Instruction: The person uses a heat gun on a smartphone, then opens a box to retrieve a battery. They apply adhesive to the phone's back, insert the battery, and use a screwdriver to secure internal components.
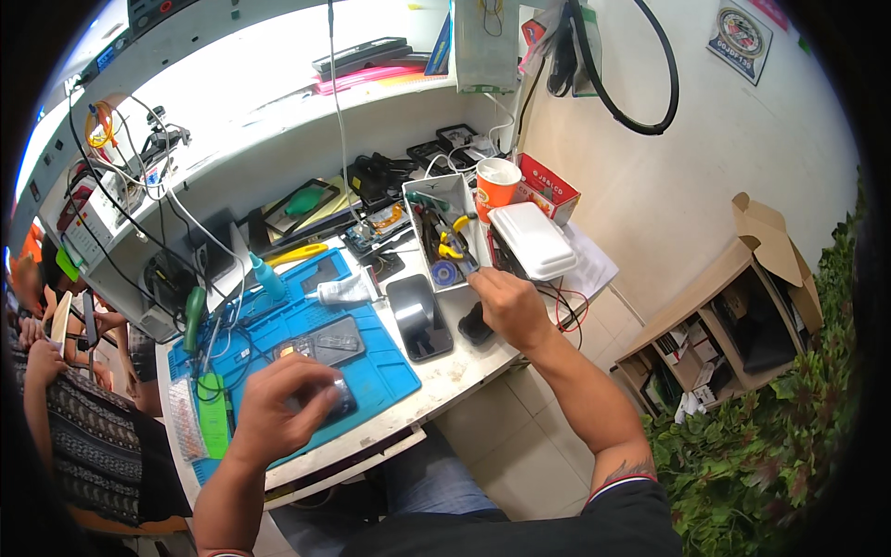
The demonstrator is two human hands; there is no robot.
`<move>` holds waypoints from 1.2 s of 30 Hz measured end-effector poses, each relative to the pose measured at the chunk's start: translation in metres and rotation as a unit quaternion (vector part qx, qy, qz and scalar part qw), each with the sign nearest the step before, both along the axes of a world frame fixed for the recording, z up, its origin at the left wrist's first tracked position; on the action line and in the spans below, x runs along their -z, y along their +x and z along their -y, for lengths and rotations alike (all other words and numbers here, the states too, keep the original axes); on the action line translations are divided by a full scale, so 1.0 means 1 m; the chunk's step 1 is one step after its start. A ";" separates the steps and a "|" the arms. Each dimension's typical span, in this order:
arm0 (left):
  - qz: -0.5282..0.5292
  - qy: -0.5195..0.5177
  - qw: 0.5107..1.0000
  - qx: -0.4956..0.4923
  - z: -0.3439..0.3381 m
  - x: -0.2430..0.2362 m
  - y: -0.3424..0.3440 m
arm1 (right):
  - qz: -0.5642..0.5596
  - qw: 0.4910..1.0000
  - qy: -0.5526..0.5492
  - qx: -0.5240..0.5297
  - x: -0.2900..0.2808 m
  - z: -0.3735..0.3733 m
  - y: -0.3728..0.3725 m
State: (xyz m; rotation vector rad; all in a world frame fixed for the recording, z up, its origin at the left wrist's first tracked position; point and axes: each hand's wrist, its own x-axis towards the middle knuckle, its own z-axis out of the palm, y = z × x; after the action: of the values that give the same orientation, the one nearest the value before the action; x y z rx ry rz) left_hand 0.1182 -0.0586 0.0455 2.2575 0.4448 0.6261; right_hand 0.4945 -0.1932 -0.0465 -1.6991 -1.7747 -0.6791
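My left hand (290, 401) is curled over a dark phone-like device (340, 397) on the blue repair mat (385, 374), its fingers partly hidden. Just behind lies another dark phone (327, 342). My right hand (503, 304) reaches to the front right corner of a white box of tools (414, 202), fingertips closed on something I cannot make out. The box holds yellow-handled pliers (451, 249) and a blue round spool (444, 273). A black phone (418, 317) lies between my hands, and a small black object (475, 323) sits below my right hand.
An orange cup (497, 193), white lidded container (531, 241) and red box (548, 186) stand at right. Cables, a green screwdriver (194, 318) and blue bottle (266, 275) crowd the left. A cardboard shelf box (715, 334) is right of the desk. People (56, 390) are at far left.
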 end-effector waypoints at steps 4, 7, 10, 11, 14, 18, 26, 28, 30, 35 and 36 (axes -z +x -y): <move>-0.015 -0.010 1.000 0.009 -0.001 0.001 0.009 | -0.006 1.000 0.006 -0.003 0.003 0.003 -0.001; -0.003 -0.012 1.000 0.007 -0.003 0.004 0.016 | -0.001 1.000 -0.003 0.007 0.004 0.005 -0.004; 0.002 -0.005 1.000 0.011 -0.004 0.006 0.021 | 0.024 1.000 0.006 0.010 0.008 0.006 -0.003; 0.000 0.004 1.000 0.016 -0.005 0.007 0.022 | 0.025 1.000 0.005 0.013 0.009 0.007 -0.004; -0.010 0.017 1.000 0.023 -0.007 0.007 0.025 | 0.028 0.999 0.005 0.019 0.011 0.008 -0.005; -0.031 -0.003 0.999 0.019 -0.007 0.008 0.025 | 0.028 0.999 0.009 0.024 0.013 0.009 -0.012; -0.038 -0.024 0.999 0.018 -0.008 0.017 0.009 | -0.032 0.999 -0.019 0.038 0.008 0.007 -0.012; -0.046 -0.027 0.998 0.015 -0.008 0.015 0.002 | -0.029 0.999 -0.020 0.033 0.008 0.003 -0.009; -0.059 -0.040 0.997 0.017 -0.008 0.016 -0.004 | -0.017 0.999 0.003 0.031 0.010 -0.001 -0.007; -0.047 -0.024 0.999 0.001 -0.015 0.023 -0.021 | -0.003 0.999 0.010 0.031 0.001 -0.010 -0.012; -0.057 -0.040 0.998 -0.010 -0.015 0.020 -0.023 | -0.018 0.999 0.002 0.031 0.000 -0.009 -0.012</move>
State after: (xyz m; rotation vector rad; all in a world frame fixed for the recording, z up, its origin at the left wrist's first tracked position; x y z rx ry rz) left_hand 0.0950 -0.0436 0.0255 2.2220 0.5398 0.4816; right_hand 0.4826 -0.1841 -0.0465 -1.7585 -1.7014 -0.6736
